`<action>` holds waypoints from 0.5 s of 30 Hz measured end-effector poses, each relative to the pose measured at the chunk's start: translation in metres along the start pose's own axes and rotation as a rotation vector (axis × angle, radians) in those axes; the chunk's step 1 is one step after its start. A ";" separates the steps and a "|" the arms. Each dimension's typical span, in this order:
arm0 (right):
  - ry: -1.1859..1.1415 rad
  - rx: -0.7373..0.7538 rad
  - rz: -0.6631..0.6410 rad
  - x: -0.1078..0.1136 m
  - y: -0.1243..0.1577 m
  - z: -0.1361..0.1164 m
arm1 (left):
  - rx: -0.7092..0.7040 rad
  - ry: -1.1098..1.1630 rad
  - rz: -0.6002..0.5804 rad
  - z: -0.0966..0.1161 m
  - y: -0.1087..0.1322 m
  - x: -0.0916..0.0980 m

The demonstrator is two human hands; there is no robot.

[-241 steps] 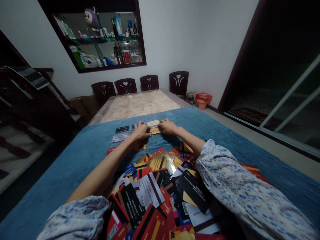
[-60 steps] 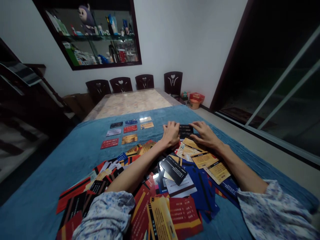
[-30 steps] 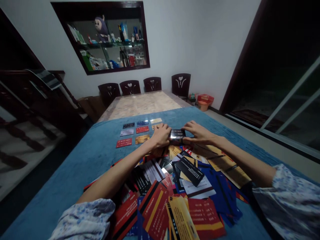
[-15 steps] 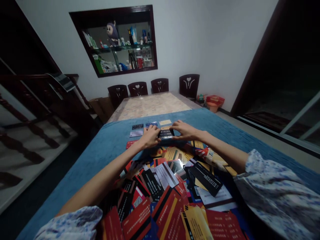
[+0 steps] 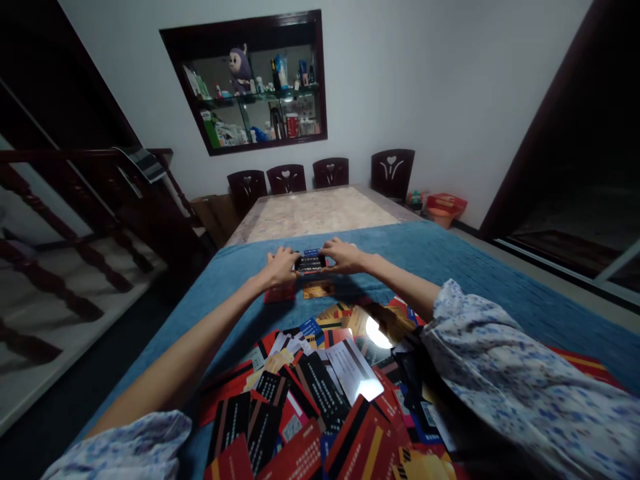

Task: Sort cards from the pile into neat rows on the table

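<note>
Both arms reach out over a blue cloth. My left hand and my right hand pinch the two short ends of a black card, held level just above a small grid of laid-out cards. A gold card and a red card of that grid show below my hands; the others are hidden behind them. A loose heap of red, black, gold and blue cards lies between my forearms, close to me.
Beyond the cloth the bare marble tabletop runs to several dark chairs. A wall shelf holds bottles and a plush toy. A wooden stair rail is at the left, a red basin on the floor at the right.
Both hands carried the black card from the right side of the heap leftward and away from me, over the laid-out grid. The view turned left with them.
</note>
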State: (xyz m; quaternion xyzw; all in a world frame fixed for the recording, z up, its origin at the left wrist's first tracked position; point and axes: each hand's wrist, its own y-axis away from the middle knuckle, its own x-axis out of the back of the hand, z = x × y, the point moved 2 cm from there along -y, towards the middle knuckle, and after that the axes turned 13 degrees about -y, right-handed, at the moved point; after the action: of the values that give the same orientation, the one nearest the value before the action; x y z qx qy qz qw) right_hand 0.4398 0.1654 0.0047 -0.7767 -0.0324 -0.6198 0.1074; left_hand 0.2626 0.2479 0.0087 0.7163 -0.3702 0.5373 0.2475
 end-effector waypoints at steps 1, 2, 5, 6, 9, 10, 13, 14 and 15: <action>-0.001 0.001 -0.001 0.000 -0.006 -0.001 | 0.010 0.001 -0.007 -0.004 -0.001 0.000; -0.001 0.002 -0.003 0.000 -0.012 -0.003 | 0.019 0.000 -0.015 -0.009 -0.003 0.000; 0.009 -0.013 -0.006 -0.001 -0.029 -0.005 | 0.041 -0.012 -0.035 -0.020 -0.007 0.001; 0.014 -0.019 -0.007 -0.001 -0.035 -0.006 | 0.051 -0.019 -0.038 -0.024 -0.008 0.000; 0.025 -0.025 -0.008 -0.002 -0.052 -0.007 | 0.072 -0.036 -0.050 -0.036 -0.015 -0.002; 0.028 -0.024 -0.010 -0.003 -0.058 -0.007 | 0.076 -0.037 -0.052 -0.040 -0.017 -0.003; 0.037 -0.017 -0.012 -0.005 -0.072 -0.006 | 0.084 -0.021 -0.048 -0.052 -0.027 -0.009; 0.039 -0.018 -0.014 -0.006 -0.076 -0.006 | 0.087 -0.013 -0.043 -0.055 -0.031 -0.012; 0.041 -0.023 -0.016 -0.007 -0.080 -0.006 | 0.089 -0.007 -0.038 -0.059 -0.034 -0.014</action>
State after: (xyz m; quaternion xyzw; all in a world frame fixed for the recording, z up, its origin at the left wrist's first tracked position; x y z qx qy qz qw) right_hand 0.4181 0.2428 0.0093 -0.7647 -0.0294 -0.6368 0.0941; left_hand 0.2532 0.3168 0.0141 0.7354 -0.3332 0.5459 0.2241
